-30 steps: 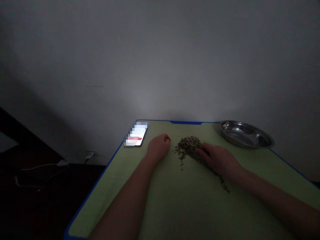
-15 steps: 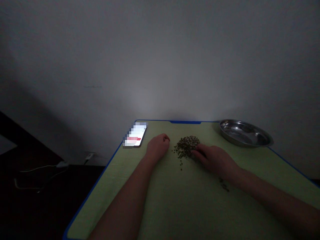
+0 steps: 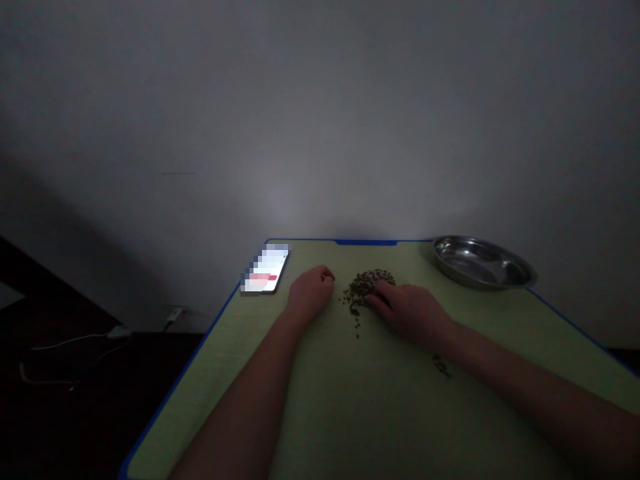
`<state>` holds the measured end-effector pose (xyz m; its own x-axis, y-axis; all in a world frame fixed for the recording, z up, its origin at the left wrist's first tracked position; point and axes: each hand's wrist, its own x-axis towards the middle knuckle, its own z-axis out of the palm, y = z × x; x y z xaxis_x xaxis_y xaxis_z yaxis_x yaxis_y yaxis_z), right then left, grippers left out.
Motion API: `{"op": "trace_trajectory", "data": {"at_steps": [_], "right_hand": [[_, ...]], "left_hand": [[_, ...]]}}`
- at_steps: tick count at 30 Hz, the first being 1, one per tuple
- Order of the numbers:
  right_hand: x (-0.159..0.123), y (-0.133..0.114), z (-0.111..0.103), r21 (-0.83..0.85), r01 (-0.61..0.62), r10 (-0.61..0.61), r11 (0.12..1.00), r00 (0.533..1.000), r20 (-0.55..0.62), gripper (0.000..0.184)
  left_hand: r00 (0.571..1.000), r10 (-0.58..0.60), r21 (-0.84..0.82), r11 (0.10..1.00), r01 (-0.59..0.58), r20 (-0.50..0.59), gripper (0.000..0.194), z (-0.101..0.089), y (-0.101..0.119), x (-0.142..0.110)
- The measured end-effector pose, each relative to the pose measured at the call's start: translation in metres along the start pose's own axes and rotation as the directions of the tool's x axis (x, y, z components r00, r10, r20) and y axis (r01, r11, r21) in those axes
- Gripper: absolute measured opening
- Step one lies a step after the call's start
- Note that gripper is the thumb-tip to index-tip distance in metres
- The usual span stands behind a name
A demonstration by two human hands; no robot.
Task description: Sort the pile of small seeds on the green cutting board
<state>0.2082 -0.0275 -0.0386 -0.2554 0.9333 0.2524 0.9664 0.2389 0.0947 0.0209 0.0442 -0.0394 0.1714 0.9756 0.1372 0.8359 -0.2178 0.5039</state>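
A loose pile of small dark grains, like beans or seeds point(image 3: 361, 285), lies on the light green table point(image 3: 330, 413). My right hand point(image 3: 413, 310) rests against the pile's right side, thumb and curled fingers apart and touching the grains. Its fingertips are partly hidden among them. Just left of the pile, my left hand point(image 3: 311, 293) sits on the tabletop with its fingers curled closed; whether anything is inside is hidden. A few stray grains point(image 3: 441, 366) lie near my right wrist, and a short trail runs down from the pile.
An oval shiny metal dish point(image 3: 483, 263) stands at the back right edge. At the back left lies a phone point(image 3: 270, 270) with a lit screen. The table has a blue rim and meets a grey wall point(image 3: 320, 133). Cables point(image 3: 75, 343) and a plug are left of the table.
My right hand has moved left, further into the grains, and the pile has become more compact on its right side. My left hand stays in place. The view has shifted slightly.
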Motion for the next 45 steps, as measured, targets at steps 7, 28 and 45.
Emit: {"op": "trace_trajectory", "data": {"at_steps": [7, 28, 45], "right_hand": [[-0.014, -0.006, -0.005, 0.029, 0.125, -0.126, 0.992, 0.992, 0.023, 0.030], [-0.101, 0.084, -0.008, 0.240, -0.010, -0.014, 0.971, 0.995, 0.095, 0.029], [-0.060, 0.054, -0.006, 0.028, 0.102, -0.104, 0.994, 0.993, 0.047, 0.034]], "left_hand": [[1.000, 0.013, 0.004, 1.000, -0.013, -0.005, 0.030, 0.002, -0.002, 0.002], [1.000, 0.009, -0.035, 0.999, -0.010, -0.011, 0.030, -0.001, -0.002, 0.004], [1.000, 0.017, -0.027, 0.999, -0.017, 0.001, 0.029, 0.001, -0.005, 0.008]]}}
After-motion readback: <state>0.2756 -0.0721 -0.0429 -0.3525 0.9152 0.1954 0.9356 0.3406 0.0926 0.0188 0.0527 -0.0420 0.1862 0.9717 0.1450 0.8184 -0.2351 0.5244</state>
